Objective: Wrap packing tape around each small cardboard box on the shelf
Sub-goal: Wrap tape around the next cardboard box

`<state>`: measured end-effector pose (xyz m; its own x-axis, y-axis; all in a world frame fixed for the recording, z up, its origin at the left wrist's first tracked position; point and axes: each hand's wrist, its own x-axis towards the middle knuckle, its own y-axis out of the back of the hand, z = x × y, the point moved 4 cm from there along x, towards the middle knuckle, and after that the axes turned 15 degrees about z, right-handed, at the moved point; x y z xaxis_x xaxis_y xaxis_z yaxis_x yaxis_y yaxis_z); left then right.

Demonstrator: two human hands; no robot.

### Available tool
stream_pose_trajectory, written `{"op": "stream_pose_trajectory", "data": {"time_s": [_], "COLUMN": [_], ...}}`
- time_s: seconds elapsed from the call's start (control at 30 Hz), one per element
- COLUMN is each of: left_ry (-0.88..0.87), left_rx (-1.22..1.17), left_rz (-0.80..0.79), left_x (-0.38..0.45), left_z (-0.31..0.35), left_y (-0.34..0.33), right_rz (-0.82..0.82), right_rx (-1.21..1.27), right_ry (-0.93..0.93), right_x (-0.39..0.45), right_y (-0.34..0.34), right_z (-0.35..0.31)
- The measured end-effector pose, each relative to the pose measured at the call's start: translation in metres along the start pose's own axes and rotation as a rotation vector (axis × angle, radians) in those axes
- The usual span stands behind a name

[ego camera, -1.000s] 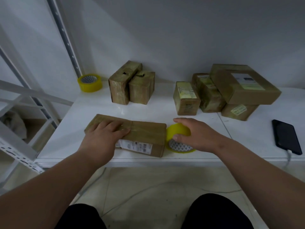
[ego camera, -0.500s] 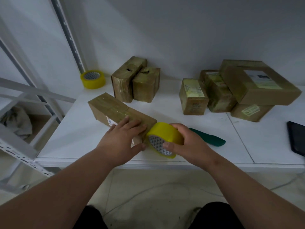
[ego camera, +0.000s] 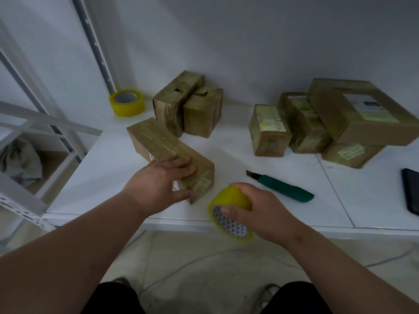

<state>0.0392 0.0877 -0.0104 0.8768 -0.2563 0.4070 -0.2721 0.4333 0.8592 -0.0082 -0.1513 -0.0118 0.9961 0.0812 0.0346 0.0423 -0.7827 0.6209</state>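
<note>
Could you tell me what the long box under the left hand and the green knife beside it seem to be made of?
The long box looks like brown cardboard wrapped in glossy clear tape, judging by its shiny bands. The green knife seems to have a matte plastic handle and a dark, probably metal, blade tip.

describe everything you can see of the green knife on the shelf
The green utility knife lies flat on the white shelf, right of the long box and just beyond the right hand, which grips a yellow tape roll. Its handle looks like dark green plastic, long and slim. A short dark blade sticks out at the far-left end, so it is extended. It runs diagonally, blade toward the boxes. Nothing touches it but the shelf.
</note>
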Motion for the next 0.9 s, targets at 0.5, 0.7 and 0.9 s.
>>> {"op": "stream_pose_trajectory", "data": {"time_s": [0.5,0.7,0.9], "left_ry": [0.133,0.321,0.491], "left_rx": [0.18,-0.074,-0.169], "left_rz": [0.126,0.18,0.186], "left_x": [0.0,-0.015,-0.02], "left_z": [-0.027,-0.023,-0.017], "left_y": [0.013,0.007,-0.006], "right_rz": [-0.032,-0.057,0.316], "right_rx": [0.201,0.234,-0.216], "right_ry": [-0.045,-0.06,0.073], "right_x": [0.008,0.008,0.029], "right_y": [-0.037,-0.027,0.004], "right_z": [-0.013,-0.01,0.012]}}
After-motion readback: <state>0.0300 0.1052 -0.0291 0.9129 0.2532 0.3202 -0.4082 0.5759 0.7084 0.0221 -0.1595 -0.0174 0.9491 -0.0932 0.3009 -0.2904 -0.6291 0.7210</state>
